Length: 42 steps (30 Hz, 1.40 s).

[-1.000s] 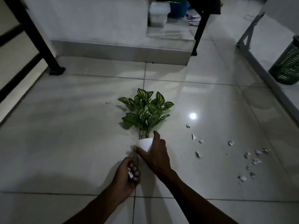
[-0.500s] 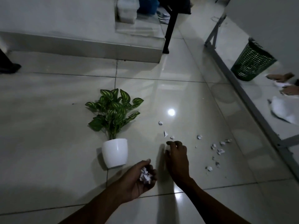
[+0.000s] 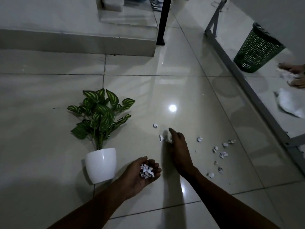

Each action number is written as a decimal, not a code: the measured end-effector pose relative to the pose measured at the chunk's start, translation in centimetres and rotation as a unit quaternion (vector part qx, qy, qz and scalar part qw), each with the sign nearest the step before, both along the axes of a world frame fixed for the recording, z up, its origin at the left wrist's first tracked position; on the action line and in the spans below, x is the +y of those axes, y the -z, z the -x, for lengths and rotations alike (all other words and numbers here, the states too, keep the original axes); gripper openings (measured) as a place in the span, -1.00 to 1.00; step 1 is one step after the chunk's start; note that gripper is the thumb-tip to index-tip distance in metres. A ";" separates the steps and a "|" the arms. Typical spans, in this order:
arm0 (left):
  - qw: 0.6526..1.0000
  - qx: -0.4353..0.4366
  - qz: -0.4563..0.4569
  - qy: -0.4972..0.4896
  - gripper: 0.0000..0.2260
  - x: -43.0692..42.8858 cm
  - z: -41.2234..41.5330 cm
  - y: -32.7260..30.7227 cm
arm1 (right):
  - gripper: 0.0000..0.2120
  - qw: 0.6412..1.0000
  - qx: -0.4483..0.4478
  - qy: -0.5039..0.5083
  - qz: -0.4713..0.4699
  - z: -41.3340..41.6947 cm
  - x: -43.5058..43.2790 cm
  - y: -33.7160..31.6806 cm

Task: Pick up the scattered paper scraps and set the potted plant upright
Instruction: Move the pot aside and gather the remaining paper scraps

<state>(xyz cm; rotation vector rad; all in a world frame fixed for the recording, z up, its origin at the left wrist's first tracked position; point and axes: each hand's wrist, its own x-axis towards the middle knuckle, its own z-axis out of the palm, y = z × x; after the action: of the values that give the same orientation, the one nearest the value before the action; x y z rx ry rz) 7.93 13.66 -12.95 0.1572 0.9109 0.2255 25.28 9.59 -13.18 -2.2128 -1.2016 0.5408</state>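
The potted plant [image 3: 100, 164], green striped leaves in a white pot, stands upright on the tiled floor at left. My left hand [image 3: 140, 174] is palm up beside the pot, cupped around a wad of paper scraps [image 3: 146, 171]. My right hand [image 3: 179, 149] reaches forward low over the floor, fingertips at a small scrap [image 3: 169, 140], with another scrap [image 3: 161, 138] just left of it. Several more white scraps [image 3: 222, 154] lie scattered to the right.
A green mesh bin [image 3: 257, 50] stands at the right behind a grey metal frame [image 3: 244, 83]. Another person's feet [image 3: 295, 75] and a white sheet [image 3: 288, 103] are at far right. A raised step [image 3: 79, 42] and black post [image 3: 162, 22] lie ahead.
My right hand let go of the pot, which now stands upright, and moved right and forward to the scraps. My left hand turned palm up with its scraps. The view shifted right.
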 end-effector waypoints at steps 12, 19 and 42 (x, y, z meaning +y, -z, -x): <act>1.000 0.016 -0.004 -0.025 -0.65 1.3 0.6 0.3 | -0.60 0.974 -0.169 -0.142 0.054 0.6 2.6 0.0; 0.999 0.019 -0.004 -0.032 -0.65 1.3 0.8 0.2 | -0.90 0.964 -0.197 -0.173 0.053 0.6 1.8 -0.5; 0.991 -0.030 -0.115 -0.056 -0.73 2.6 -0.5 -0.7 | -0.67 0.988 0.091 -0.041 -0.121 4.7 0.4 -5.9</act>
<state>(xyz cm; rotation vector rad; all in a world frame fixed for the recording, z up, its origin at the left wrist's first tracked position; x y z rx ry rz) 8.44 16.29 -12.26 0.3113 0.8335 0.4378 20.56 9.99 -7.28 -1.8753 -1.1972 0.5842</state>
